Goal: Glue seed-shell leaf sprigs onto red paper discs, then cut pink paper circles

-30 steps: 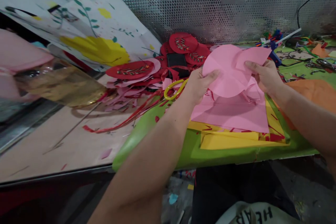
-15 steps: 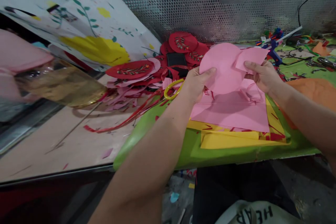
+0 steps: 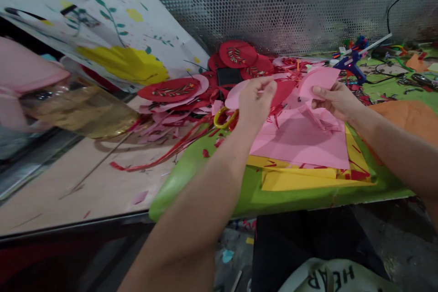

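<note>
My left hand (image 3: 256,100) is loosely curled above the work pile, with a gap between thumb and fingers and nothing visible in it. Just beyond its knuckles, a pink rounded paper (image 3: 234,95) shows, partly hidden by the hand. My right hand (image 3: 320,98) pinches a pink paper piece (image 3: 323,78) with a curved edge. A red piece (image 3: 283,92) lies between the hands. Below them, a pink sheet (image 3: 301,143) with small pink scraps rests on yellow paper (image 3: 297,180).
Decorated red discs (image 3: 237,54) are piled at the back, beside a black box (image 3: 229,77). Yellow-handled scissors (image 3: 221,118) lie left of my left hand. A blue glue gun (image 3: 352,67) sits back right. Floral bags (image 3: 137,32) and a gold bag (image 3: 89,109) occupy the left.
The large pink disc is no longer held between both hands. My left hand's fingers have curled, and pink paper now shows left of it. My right hand has shifted slightly left with its paper.
</note>
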Demonstrator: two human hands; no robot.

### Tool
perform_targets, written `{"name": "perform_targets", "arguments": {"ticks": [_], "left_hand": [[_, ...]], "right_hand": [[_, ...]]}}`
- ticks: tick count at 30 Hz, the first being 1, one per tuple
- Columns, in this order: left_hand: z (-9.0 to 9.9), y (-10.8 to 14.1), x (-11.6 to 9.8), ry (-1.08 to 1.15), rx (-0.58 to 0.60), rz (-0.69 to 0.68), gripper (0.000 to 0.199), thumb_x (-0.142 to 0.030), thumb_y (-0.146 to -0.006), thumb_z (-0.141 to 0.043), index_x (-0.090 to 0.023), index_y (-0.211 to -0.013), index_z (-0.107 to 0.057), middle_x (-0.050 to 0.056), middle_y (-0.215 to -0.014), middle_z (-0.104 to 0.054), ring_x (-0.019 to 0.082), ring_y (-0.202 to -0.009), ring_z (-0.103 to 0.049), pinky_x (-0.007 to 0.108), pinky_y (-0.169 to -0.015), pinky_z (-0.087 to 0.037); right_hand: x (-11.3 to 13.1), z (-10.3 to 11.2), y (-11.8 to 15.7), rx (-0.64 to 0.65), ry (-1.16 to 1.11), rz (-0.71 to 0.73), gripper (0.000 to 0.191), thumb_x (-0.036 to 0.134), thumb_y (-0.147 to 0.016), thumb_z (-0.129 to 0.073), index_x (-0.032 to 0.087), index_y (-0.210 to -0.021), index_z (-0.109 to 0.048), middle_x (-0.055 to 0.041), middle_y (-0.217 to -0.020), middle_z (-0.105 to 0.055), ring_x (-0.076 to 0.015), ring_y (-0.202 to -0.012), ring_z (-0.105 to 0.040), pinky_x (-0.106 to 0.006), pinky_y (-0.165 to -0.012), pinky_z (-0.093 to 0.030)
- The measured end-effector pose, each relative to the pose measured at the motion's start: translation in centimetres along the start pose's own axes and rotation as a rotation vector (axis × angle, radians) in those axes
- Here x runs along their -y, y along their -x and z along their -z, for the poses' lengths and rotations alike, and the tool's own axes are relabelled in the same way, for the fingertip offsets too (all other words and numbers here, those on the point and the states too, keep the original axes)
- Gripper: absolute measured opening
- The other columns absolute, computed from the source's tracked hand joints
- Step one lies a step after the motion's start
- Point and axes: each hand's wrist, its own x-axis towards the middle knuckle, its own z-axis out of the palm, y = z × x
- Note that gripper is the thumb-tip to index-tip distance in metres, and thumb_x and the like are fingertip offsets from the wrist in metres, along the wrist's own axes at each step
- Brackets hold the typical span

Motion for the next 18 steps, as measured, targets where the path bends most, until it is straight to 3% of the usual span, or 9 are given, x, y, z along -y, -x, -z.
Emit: {"name": "perform_targets", "arguments": {"ticks": [2, 6, 9, 11, 14, 17, 18], "left_hand": [[-0.6, 0.7, -1.2, 0.101, 0.05, -0.102, 0.043, -0.058, -0.081, -0.059, -0.019, -0.098, -0.069, 0.008, -0.103, -0.071, 0.02, -0.099, -0.065, 0.033, -0.085, -0.051], [-1.0, 1.6, -2.8, 0.331, 0.34, 0.032, 0.049, -0.065, -0.077, -0.06, -0.017, -0.09, -0.067, 0.002, -0.074, -0.067, 0.013, -0.063, -0.064, 0.025, -0.061, -0.052], [-1.0, 1.8, -3.4, 0.358, 0.453, 0.119, 0.037, -0.053, -0.075, -0.069, -0.017, -0.074, -0.059, -0.003, -0.059, -0.059, 0.009, -0.052, -0.059, 0.02, -0.051, -0.048], [-1.1, 1.8, -3.4, 0.348, 0.442, 0.177, 0.028, -0.037, -0.079, -0.068, -0.018, -0.066, -0.052, -0.004, -0.054, -0.057, 0.009, -0.048, -0.058, 0.019, -0.05, -0.047], [-1.3, 1.3, -3.0, 0.366, 0.326, 0.3, 0.022, -0.023, -0.084, -0.059, -0.018, -0.065, -0.049, -0.003, -0.054, -0.059, 0.009, -0.044, -0.056, 0.019, -0.048, -0.046], [-1.0, 0.4, -2.1, 0.47, 0.133, 0.357, 0.005, -0.02, -0.085, -0.054, -0.019, -0.086, -0.058, 0.002, -0.084, -0.071, 0.012, -0.063, -0.066, 0.023, -0.06, -0.053], [-0.7, 0.0, -1.7, 0.49, 0.067, 0.355, 0.017, -0.017, -0.084, -0.052, -0.02, -0.099, -0.059, 0.003, -0.102, -0.071, 0.013, -0.079, -0.069, 0.024, -0.071, -0.055]], "right_hand": [[-0.2, -0.2, 0.2, 0.055, 0.007, -0.025, 0.043, 0.046, -0.049, -0.088, 0.02, -0.07, -0.061, 0.0034, -0.066, -0.062, -0.0088, -0.051, -0.055, -0.029, -0.054, -0.052], [-0.6, -0.4, 0.3, 0.114, 0.056, -0.048, 0.047, 0.05, -0.05, -0.087, 0.018, -0.076, -0.066, 0.0005, -0.071, -0.066, -0.0091, -0.054, -0.056, -0.029, -0.056, -0.053], [-0.8, -0.5, 0.3, 0.147, 0.147, -0.024, 0.049, 0.054, -0.051, -0.085, 0.018, -0.079, -0.067, -0.0023, -0.077, -0.069, -0.0121, -0.064, -0.06, -0.029, -0.061, -0.054], [-0.7, -0.3, 0.2, 0.186, 0.267, 0.031, 0.05, 0.059, -0.059, -0.08, 0.017, -0.084, -0.068, -0.0047, -0.083, -0.07, -0.0159, -0.075, -0.064, -0.031, -0.068, -0.055], [-0.6, 0.8, -0.3, 0.193, 0.619, 0.201, 0.046, 0.057, -0.073, -0.069, 0.017, -0.095, -0.07, -0.0085, -0.097, -0.072, -0.0224, -0.094, -0.066, -0.039, -0.085, -0.053], [-0.8, 2.4, -1.2, 0.153, 1.103, 0.315, 0.037, 0.04, -0.084, -0.059, 0.015, -0.109, -0.069, -0.0123, -0.117, -0.069, -0.0267, -0.112, -0.062, -0.043, -0.101, -0.045], [-1.1, 2.9, -1.5, 0.161, 1.244, 0.305, 0.037, 0.034, -0.086, -0.056, 0.014, -0.115, -0.067, -0.0136, -0.123, -0.066, -0.0274, -0.117, -0.06, -0.043, -0.104, -0.043]]}}
